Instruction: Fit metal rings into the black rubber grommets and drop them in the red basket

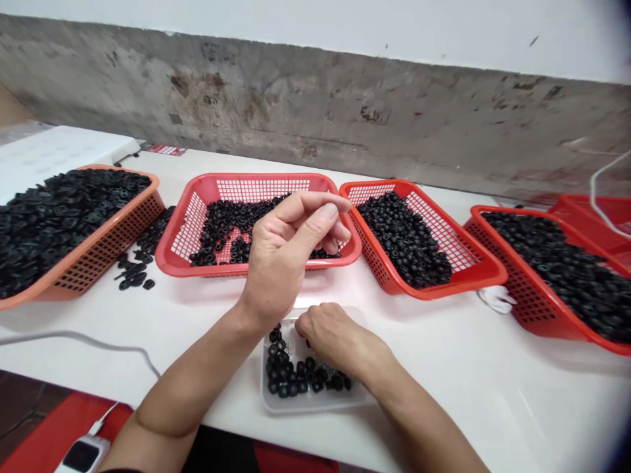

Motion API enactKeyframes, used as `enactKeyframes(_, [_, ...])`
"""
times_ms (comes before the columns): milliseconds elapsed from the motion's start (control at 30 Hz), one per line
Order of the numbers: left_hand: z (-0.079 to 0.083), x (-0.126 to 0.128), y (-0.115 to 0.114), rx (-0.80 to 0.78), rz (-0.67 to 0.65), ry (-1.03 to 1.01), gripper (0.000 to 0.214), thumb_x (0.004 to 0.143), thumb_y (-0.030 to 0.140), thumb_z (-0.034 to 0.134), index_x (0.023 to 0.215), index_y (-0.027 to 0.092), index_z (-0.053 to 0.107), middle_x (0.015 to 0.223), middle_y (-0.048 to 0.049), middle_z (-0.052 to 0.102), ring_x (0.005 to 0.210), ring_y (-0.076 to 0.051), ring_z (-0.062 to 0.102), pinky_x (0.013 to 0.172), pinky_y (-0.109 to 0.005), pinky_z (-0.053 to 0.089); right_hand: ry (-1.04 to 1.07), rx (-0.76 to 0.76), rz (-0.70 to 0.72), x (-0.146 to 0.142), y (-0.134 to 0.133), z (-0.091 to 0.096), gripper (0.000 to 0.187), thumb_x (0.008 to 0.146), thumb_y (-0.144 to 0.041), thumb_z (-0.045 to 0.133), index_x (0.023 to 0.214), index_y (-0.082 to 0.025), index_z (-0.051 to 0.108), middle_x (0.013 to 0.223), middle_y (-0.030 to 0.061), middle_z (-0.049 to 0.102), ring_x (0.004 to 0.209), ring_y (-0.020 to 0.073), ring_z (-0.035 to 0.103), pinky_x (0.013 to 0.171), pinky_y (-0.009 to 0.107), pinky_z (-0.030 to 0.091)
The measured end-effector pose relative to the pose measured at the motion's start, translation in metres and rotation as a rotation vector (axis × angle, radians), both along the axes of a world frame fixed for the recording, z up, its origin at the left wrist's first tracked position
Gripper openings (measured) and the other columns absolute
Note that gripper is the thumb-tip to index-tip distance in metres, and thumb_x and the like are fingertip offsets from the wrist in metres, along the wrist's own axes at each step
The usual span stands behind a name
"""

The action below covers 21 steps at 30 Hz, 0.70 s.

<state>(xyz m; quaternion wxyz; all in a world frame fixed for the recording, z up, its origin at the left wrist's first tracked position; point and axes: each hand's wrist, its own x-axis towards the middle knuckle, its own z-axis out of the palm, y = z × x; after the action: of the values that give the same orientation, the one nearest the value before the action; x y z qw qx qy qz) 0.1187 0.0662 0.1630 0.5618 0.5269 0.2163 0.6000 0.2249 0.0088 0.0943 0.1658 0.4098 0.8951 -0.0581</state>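
My left hand (290, 253) is raised in front of the middle red basket (170, 246), its thumb pressed against the curled fingers. Whatever may be in that pinch is hidden. Lower and to the right, my right hand (338, 335) reaches into a clear plastic tray (315, 405) with its fingers curled downward. Its fingertips are mostly covered by the hand itself, so what they grip cannot be made out. Small round black parts (290, 378), some ring-like with a hole, lie loose in the tray's near and left portion.
An orange basket (106, 253) heaped with flat black pieces stands left, with loose black pieces (135, 269) beside it. Two red baskets (379, 269) (532, 302) of black parts stand right. A grey cable (83, 337) crosses the table's left. Behind runs a concrete wall (305, 112).
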Motion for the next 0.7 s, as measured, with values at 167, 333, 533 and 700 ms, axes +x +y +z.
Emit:
enactKeyframes(167, [0.000, 0.000, 0.000, 0.003, -0.013, 0.005, 0.014, 0.091, 0.021, 0.060, 0.091, 0.020, 0.074, 0.072, 0.0009, 0.068, 0.063, -0.008, 0.059, 0.061, -0.018, 0.049, 0.032, -0.054, -0.031, -0.003, 0.003, -0.004, 0.019, 0.086, -0.004, 0.054, 0.085, -0.013, 0.070, 0.074, 0.0102, 0.071, 0.071, 0.0206, 0.069, 0.062, 0.026, 0.047])
enactKeyframes(333, [0.000, 0.000, 0.000, 0.000, -0.069, 0.067, 0.014, 0.092, 0.023, 0.060, 0.091, 0.020, 0.074, 0.072, 0.0006, 0.067, 0.066, -0.009, 0.060, 0.062, -0.019, 0.049, 0.311, -0.214, -0.157, 0.018, 0.009, 0.021, 0.011, 0.079, -0.009, 0.062, 0.085, -0.013, 0.071, 0.078, 0.0088, 0.073, 0.071, 0.0198, 0.067, 0.063, 0.026, 0.046])
enactKeyframes(533, [0.004, 0.001, -0.008, 0.191, -0.206, 0.402, 0.012, 0.089, 0.024, 0.064, 0.089, 0.017, 0.074, 0.086, -0.0043, 0.070, 0.080, -0.015, 0.064, 0.073, -0.025, 0.051, 1.258, -0.479, -0.361, 0.074, 0.012, 0.051, 0.010, 0.083, -0.025, 0.069, 0.086, -0.016, 0.068, 0.070, 0.0005, 0.067, 0.057, 0.0114, 0.060, 0.053, 0.021, 0.047])
enactKeyframes(700, [0.002, 0.004, -0.009, 0.528, -0.193, 0.481, 0.014, 0.084, 0.022, 0.072, 0.097, 0.020, 0.076, 0.094, -0.0063, 0.073, 0.099, -0.020, 0.062, 0.094, -0.034, 0.048, 1.737, -0.710, -0.458, 0.090, 0.016, 0.046, 0.028, 0.078, -0.039, 0.079, 0.077, -0.015, 0.066, 0.058, -0.0003, 0.065, 0.035, 0.0056, 0.047, 0.036, 0.017, 0.036])
